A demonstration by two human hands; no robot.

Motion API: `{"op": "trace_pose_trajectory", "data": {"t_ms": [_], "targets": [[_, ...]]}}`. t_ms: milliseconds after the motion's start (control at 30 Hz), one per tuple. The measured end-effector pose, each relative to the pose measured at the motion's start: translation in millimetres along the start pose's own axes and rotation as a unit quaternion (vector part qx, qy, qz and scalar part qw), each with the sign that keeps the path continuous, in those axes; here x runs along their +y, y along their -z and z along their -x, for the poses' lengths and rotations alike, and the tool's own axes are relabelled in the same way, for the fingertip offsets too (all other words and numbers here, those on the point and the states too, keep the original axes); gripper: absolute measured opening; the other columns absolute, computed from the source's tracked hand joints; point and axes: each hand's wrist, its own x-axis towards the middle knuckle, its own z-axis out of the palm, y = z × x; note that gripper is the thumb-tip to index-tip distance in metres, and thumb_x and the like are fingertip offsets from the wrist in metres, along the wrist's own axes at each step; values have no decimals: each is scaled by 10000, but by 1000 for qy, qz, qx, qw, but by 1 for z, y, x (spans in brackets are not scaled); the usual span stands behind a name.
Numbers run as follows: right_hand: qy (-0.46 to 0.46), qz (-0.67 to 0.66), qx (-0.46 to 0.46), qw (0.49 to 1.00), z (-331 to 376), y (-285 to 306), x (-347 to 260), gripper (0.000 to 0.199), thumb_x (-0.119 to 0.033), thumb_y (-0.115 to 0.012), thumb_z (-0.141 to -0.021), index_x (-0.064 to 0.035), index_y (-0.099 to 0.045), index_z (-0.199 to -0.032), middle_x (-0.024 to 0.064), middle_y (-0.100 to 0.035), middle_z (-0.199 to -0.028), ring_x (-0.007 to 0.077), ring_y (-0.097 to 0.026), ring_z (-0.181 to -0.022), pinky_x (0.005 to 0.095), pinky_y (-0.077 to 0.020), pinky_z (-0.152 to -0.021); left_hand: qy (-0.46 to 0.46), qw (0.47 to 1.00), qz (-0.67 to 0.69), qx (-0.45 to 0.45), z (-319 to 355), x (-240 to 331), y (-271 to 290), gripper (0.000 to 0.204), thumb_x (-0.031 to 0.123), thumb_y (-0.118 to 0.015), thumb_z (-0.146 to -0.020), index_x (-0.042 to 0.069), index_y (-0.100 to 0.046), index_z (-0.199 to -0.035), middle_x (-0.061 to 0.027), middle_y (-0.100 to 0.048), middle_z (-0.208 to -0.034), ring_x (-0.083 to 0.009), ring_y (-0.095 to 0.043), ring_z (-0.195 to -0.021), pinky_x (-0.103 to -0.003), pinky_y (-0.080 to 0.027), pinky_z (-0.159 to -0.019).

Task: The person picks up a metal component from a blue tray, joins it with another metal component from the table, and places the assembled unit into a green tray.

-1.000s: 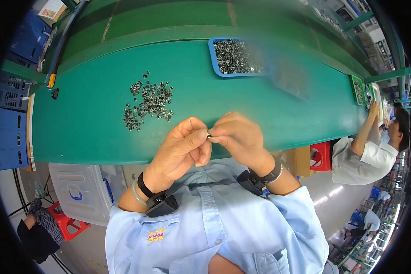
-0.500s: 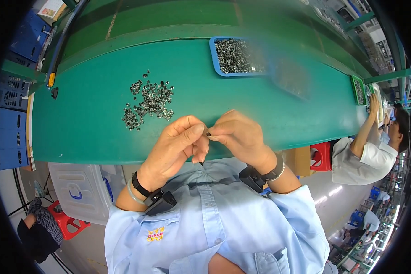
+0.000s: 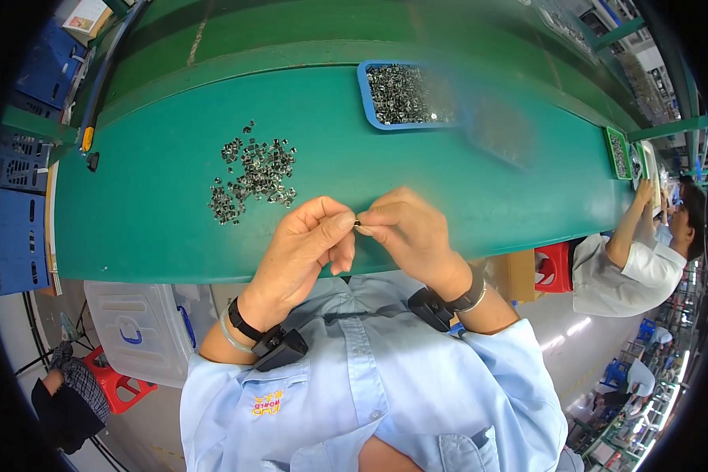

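Observation:
My left hand point(image 3: 309, 242) and my right hand point(image 3: 408, 236) meet over the near edge of the green tabletop. Between their fingertips is a tiny black, shiny piece point(image 3: 357, 223), pinched by thumb and forefinger from both sides. Its exact shape is mostly hidden by the fingers. The other fingers of my left hand curl inward beneath the pinch. Left of and beyond my hands lies a loose pile of small black-and-silver metal parts point(image 3: 264, 169). A blue tray point(image 3: 364, 98) full of similar small parts stands farther back, right of centre.
Blur covers the tray's right side. A green tray point(image 3: 612, 153) of parts sits at the far right, near a seated co-worker point(image 3: 633, 271). Below the table's left end is a clear plastic box point(image 3: 134, 322). Red stools point(image 3: 557, 267) stand on the floor, and blue crates point(image 3: 16, 236) at far left.
My fingertips have come closer together around the tiny piece, which sits slightly higher in view. A dark bit seen below my left fingers is now out of sight.

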Motion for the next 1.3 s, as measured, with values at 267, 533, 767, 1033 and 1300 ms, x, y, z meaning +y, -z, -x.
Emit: {"op": "trace_pose_trajectory", "data": {"t_ms": [267, 533, 767, 1033, 1300], "targets": [[-36, -52, 5, 998, 0, 1, -2, 125, -12, -665, -786, -53, -602, -886, 60, -610, -825, 171, -597, -712, 270, -480, -626, -8, 999, 51, -12, 0, -2, -4, 178, 226, -532, -937, 51, -540, -903, -41, -576, -691, -100, -515, -559, -227, -397, -496], [-216, -308, 11, 926, 2, -2, 0, 83, 24, -619, -828, -12, -594, -897, 79, -577, -866, 141, -600, -752, 255, -507, -659, -3, 999, 50, -19, -1, -2, -3, 180, 226, -526, -940, 49, -543, -914, -42, -581, -707, -90, -518, -563, -220, -403, -490], [-196, -228, 4, 954, 0, -8, -3, 77, 17, -617, -831, -15, -595, -898, 69, -578, -853, 140, -599, -752, 257, -502, -660, -21, 999, 35, -13, -6, -1, 0, 180, 218, -545, -930, 42, -537, -899, -39, -578, -712, -80, -518, -562, -204, -394, -478], [-123, -65, -13, 990, -13, -12, -9, 120, -6, -657, -795, -36, -601, -897, 60, -589, -808, 148, -599, -767, 259, -478, -643, -40, 999, 15, 4, -5, 3, 12, 191, 231, -549, -929, 42, -532, -910, -31, -572, -711, -77, -511, -552, -200, -387, -474], [-94, 155, 26, 983, -59, 22, 10, 94, -17, -640, -773, -25, -620, -864, 93, -632, -877, 217, -599, -781, 315, -478, -698, -22, 998, 50, -10, -3, 4, 21, 168, 213, -508, -948, 53, -527, -995, -22, -573, -738, -73, -516, -579, -204, -396, -488]]}}
